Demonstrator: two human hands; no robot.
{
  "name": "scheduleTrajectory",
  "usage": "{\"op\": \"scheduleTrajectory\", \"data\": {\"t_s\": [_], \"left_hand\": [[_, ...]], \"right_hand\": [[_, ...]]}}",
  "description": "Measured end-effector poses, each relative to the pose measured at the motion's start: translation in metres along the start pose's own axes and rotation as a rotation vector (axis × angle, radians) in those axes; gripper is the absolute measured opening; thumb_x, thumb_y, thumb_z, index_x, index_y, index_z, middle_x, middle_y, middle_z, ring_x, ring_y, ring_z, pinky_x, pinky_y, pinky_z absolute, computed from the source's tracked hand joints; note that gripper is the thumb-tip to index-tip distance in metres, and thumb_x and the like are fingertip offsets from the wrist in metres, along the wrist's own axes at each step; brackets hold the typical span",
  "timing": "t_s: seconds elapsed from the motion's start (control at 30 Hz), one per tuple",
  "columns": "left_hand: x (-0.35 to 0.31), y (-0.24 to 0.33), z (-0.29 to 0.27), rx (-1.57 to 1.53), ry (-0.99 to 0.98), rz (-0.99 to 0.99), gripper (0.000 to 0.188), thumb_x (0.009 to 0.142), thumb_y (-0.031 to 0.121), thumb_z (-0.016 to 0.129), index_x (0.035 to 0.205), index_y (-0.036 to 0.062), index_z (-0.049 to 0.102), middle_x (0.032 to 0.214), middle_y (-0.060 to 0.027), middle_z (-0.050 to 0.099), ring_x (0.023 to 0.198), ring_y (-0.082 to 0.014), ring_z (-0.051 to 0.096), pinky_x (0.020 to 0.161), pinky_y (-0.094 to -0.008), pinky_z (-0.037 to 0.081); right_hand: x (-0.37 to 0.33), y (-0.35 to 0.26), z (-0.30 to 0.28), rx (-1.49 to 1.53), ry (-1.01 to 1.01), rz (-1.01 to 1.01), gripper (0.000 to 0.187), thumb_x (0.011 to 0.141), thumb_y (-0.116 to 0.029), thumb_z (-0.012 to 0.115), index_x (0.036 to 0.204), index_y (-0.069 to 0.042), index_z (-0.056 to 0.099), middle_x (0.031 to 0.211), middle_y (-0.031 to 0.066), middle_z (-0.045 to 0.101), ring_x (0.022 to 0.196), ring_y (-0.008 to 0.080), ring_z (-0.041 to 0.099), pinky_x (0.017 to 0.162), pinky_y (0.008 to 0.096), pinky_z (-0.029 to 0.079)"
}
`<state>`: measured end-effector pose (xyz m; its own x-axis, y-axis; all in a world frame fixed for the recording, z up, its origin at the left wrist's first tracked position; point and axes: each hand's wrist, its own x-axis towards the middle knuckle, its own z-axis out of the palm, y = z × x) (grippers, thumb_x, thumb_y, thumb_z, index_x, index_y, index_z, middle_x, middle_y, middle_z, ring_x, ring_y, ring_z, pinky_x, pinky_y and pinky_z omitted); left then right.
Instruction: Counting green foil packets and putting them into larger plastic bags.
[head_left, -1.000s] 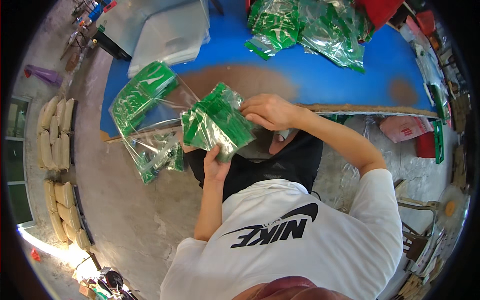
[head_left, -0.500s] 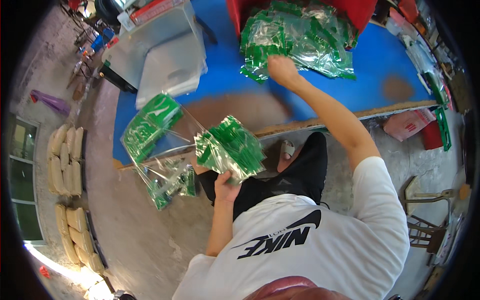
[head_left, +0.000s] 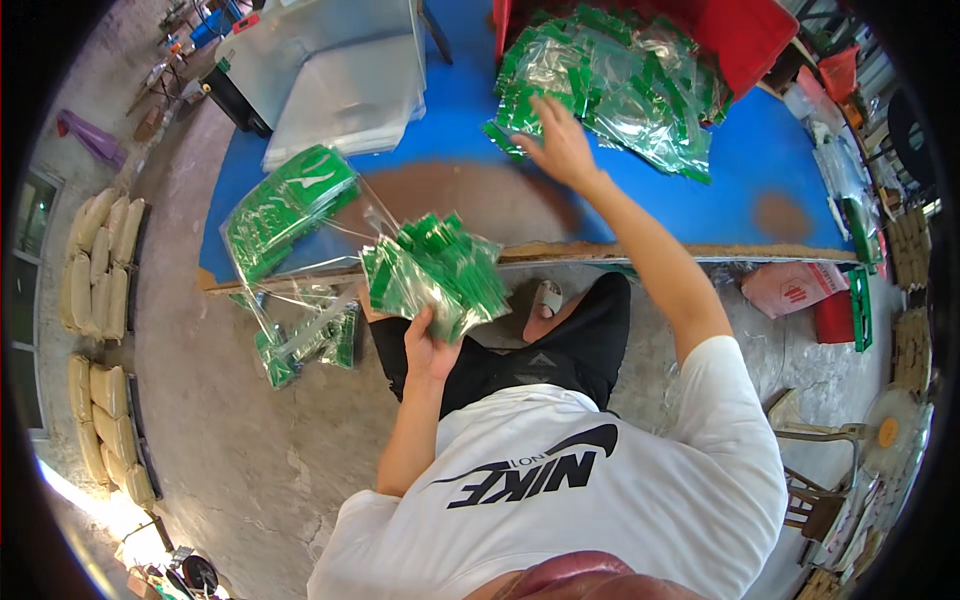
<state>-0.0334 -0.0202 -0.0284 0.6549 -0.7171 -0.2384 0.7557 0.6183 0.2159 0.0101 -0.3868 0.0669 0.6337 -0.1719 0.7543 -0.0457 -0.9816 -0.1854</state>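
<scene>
A fanned stack of clear-and-green plastic packets (head_left: 440,270) is gripped at its lower edge by my left hand (head_left: 432,348), above my lap. My right hand (head_left: 562,148) reaches over the blue table with its fingers apart, at the near left edge of a heap of similar packets (head_left: 640,95). It seems to hold nothing; whether the fingertips touch the heap I cannot tell. The heap spills from a red bin (head_left: 745,45) lying at the back of the table. Left of my held stack, a large clear bag (head_left: 290,210) with green packets inside hangs partly over the table edge.
Clear plastic sheets or bags (head_left: 345,100) lie at the back left of the blue table (head_left: 670,215), beside a translucent box (head_left: 285,60). More packets (head_left: 310,340) show below the table edge. Stacked tan sacks (head_left: 100,265) stand far left; a pink-and-white bag (head_left: 790,290) is at right.
My right hand has opened its fingers, which were closed at the heap's near edge. My left hand still holds the stack. The whole view has shifted slightly.
</scene>
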Motion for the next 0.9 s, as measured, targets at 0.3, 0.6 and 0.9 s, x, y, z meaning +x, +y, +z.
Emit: {"op": "scheduleTrajectory", "data": {"t_s": [0.3, 0.6, 0.9], "left_hand": [[-0.026, 0.01, 0.0, 0.074, -0.081, 0.027, 0.06, 0.081, 0.018, 0.074, 0.134, 0.0021, 0.051, 0.131, -0.0106, 0.059, 0.123, -0.0277, 0.055, 0.109, -0.0451, 0.041], [-0.003, -0.003, 0.002, 0.077, -0.034, -0.078, 0.053, 0.082, 0.013, 0.074, 0.13, 0.0015, 0.054, 0.124, -0.0114, 0.063, 0.117, -0.0279, 0.059, 0.105, -0.0455, 0.045], [-0.008, -0.005, 0.002, -0.111, -0.204, -0.061, 0.057, 0.08, 0.013, 0.074, 0.132, 0.0005, 0.055, 0.129, -0.0138, 0.061, 0.121, -0.032, 0.058, 0.109, -0.0485, 0.041]], "right_hand": [[0.003, -0.007, -0.022, 0.008, -0.151, 0.356, 0.026, 0.098, -0.025, 0.055, 0.108, -0.001, 0.06, 0.082, 0.0183, 0.069, 0.067, 0.0379, 0.066, 0.06, 0.0433, 0.052], [-0.033, -0.112, -0.04, 0.797, -0.862, 0.337, 0.03, 0.094, -0.025, 0.059, 0.107, 0.001, 0.064, 0.104, 0.0165, 0.069, 0.092, 0.0274, 0.065, 0.082, 0.044, 0.053], [0.029, 0.031, 0.031, -0.117, -0.564, 0.471, 0.09, 0.063, -0.062, 0.082, 0.116, 0.004, 0.054, 0.103, 0.027, 0.067, 0.097, 0.0406, 0.066, 0.085, 0.0485, 0.053]]}}
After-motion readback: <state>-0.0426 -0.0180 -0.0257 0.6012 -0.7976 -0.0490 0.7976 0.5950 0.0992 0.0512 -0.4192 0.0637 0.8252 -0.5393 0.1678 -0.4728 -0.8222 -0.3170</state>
